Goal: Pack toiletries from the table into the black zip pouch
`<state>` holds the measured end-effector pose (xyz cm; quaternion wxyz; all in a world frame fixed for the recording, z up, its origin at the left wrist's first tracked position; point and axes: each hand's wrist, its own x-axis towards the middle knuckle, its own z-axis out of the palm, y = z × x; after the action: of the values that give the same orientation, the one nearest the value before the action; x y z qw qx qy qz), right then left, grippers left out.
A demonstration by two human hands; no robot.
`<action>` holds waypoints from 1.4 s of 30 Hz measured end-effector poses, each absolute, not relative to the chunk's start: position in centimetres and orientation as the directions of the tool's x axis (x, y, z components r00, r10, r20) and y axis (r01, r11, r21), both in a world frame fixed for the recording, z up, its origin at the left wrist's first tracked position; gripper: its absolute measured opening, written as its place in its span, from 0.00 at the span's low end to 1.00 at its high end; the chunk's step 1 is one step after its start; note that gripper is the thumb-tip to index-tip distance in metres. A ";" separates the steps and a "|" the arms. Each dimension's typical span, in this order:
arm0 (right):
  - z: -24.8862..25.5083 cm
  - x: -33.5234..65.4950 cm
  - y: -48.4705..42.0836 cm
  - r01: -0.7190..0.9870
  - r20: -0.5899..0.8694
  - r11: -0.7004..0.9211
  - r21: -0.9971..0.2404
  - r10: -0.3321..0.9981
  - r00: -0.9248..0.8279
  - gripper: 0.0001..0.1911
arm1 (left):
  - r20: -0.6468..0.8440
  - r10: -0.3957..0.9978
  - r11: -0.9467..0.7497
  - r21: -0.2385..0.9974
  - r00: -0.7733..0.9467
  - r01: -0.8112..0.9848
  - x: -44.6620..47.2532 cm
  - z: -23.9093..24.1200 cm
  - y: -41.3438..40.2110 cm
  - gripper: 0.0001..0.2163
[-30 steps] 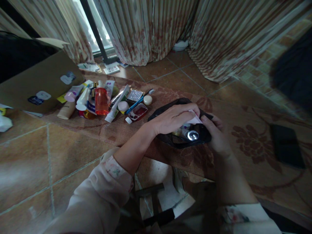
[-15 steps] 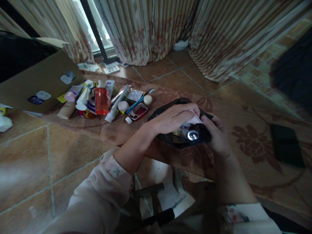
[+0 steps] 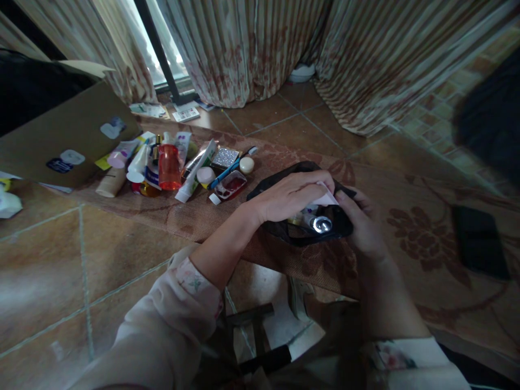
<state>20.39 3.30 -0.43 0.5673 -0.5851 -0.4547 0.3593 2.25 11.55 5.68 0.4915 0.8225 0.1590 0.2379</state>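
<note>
A black plastic bag [image 3: 298, 238] lies with its mouth open on the patterned cloth in front of me. My left hand [image 3: 290, 194] reaches across the bag, its fingers closed on a pale pink flat-sided item [image 3: 326, 197] at the mouth; its kind cannot be made out. At the bag's right edge, my right hand [image 3: 363, 219] is closed on the black plastic, the thumb close to the pink item. Inside the bag shows a shiny silver-ended container [image 3: 322, 224] among other small items, partly hidden by my left hand.
Left of the bag lie a red bottle [image 3: 169, 167], a white tube [image 3: 196, 172], a blue toothbrush [image 3: 231, 167], a glittery compact [image 3: 225, 157], a dark red bottle [image 3: 230, 185] and several other toiletries. Beyond them stands a cardboard box [image 3: 77, 135]. A dark phone-like slab [image 3: 479, 241] lies at right.
</note>
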 end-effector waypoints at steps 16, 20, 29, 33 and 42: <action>-0.4 20.3 3.3 0.124 0.109 0.071 -0.990 0.937 0.331 0.13 | 0.250 0.465 -0.506 0.862 0.849 0.024 2.3 5.5 11.7 0.13; -0.4 20.3 3.3 0.111 0.107 0.073 -0.991 0.935 0.337 0.13 | 0.267 0.484 -0.504 0.864 0.833 0.016 2.3 5.3 11.7 0.13; -0.7 20.4 3.4 0.086 0.086 0.061 -0.994 0.939 0.332 0.14 | 0.287 0.483 -0.526 0.850 0.827 0.012 2.4 5.3 11.6 0.12; -0.6 20.3 3.3 0.102 0.104 0.074 -0.992 0.936 0.337 0.14 | 0.283 0.479 -0.533 0.846 0.831 0.020 2.4 5.3 11.5 0.13; -0.9 20.6 3.4 0.114 0.129 0.097 -0.989 0.939 0.320 0.12 | 0.282 0.470 -0.545 0.838 0.836 0.024 2.5 5.1 11.6 0.14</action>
<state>20.58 3.39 -0.92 0.5789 -0.5700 -0.4617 0.3562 2.53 11.56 5.11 0.4541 0.8438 0.1463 0.2458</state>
